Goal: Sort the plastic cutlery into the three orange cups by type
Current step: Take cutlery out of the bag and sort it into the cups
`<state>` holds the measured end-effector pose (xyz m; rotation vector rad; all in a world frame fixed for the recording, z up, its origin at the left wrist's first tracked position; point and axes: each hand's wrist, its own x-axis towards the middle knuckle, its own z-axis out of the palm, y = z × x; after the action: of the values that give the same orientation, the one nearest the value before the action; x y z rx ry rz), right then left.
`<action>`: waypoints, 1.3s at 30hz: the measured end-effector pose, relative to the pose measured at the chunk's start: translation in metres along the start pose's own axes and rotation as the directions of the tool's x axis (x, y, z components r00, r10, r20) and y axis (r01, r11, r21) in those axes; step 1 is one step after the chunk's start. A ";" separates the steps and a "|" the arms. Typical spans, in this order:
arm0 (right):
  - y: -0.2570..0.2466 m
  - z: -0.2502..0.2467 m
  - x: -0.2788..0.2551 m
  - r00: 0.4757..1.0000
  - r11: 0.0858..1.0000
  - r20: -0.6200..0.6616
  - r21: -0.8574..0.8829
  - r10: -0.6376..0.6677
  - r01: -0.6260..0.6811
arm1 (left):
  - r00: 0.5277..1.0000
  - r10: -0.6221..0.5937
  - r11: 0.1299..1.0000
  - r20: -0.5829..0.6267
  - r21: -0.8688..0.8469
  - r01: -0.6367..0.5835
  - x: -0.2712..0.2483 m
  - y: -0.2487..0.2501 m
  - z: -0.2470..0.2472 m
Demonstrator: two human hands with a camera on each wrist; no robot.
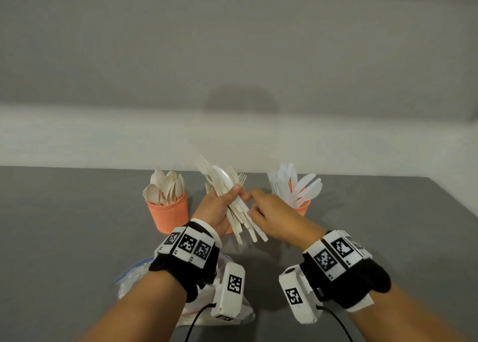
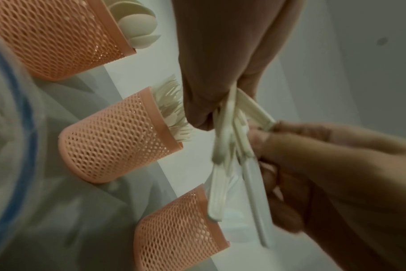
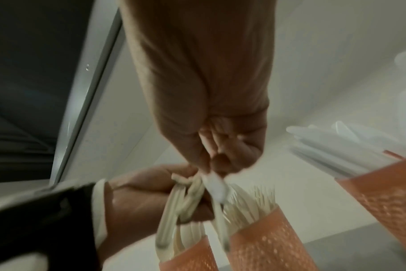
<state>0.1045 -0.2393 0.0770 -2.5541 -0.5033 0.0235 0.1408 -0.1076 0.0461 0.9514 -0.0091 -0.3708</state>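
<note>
Above the middle orange cup (image 2: 114,139), which holds forks, my left hand (image 1: 227,199) grips a fanned bundle of cutlery (image 1: 234,212), mostly cream forks with one white knife (image 1: 225,179) among them. My right hand (image 1: 252,202) touches the bundle from the right and pinches the white knife (image 3: 214,185) at its handle. The left orange cup (image 1: 168,212) holds spoons. White knives stand in the right orange cup (image 1: 301,207). In the head view my left hand hides most of the middle cup.
A clear zip bag (image 1: 134,277) with a blue seal lies on the grey table (image 1: 77,225) under my left forearm. A white wall stands just behind the cups. Bare table shows to the far left and far right.
</note>
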 end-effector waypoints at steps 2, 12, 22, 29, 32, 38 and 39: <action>0.001 -0.011 -0.004 0.997 0.998 0.076 -0.068 -0.001 0.007 | 1.000 0.004 1.000 -0.018 -0.023 -0.004 0.002 0.001 -0.004; 0.038 -0.053 -0.017 0.948 0.982 0.256 -0.019 0.188 -0.190 | 0.997 0.071 0.997 -0.010 -0.011 -0.071 0.008 0.006 -0.005; 0.080 -0.015 0.016 0.885 0.892 -0.225 -0.112 0.406 -0.438 | 0.984 0.096 0.992 0.148 0.064 -0.106 -0.001 0.009 -0.007; 0.046 -0.022 0.016 0.833 0.987 -0.541 0.159 0.116 -0.034 | 0.985 0.076 0.992 0.156 0.088 -0.091 -0.003 0.012 -0.008; 0.014 -0.011 0.014 0.909 0.945 -0.416 0.301 0.011 0.126 | 0.982 0.055 0.990 0.182 0.117 -0.077 -0.006 0.012 0.000; 0.004 0.003 0.025 0.917 0.816 -0.329 0.578 0.224 0.008 | 0.983 0.007 0.994 0.185 0.105 -0.027 -0.011 0.011 0.002; 0.002 -0.001 0.025 0.902 0.764 -0.331 0.646 0.277 0.002 | 0.984 -0.002 0.995 0.179 0.103 -0.017 -0.012 0.010 0.001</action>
<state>0.1285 -0.2323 0.0796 -1.8384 -0.0957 -0.2470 0.1329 -0.0995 0.0568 1.0185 -0.1973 -0.4517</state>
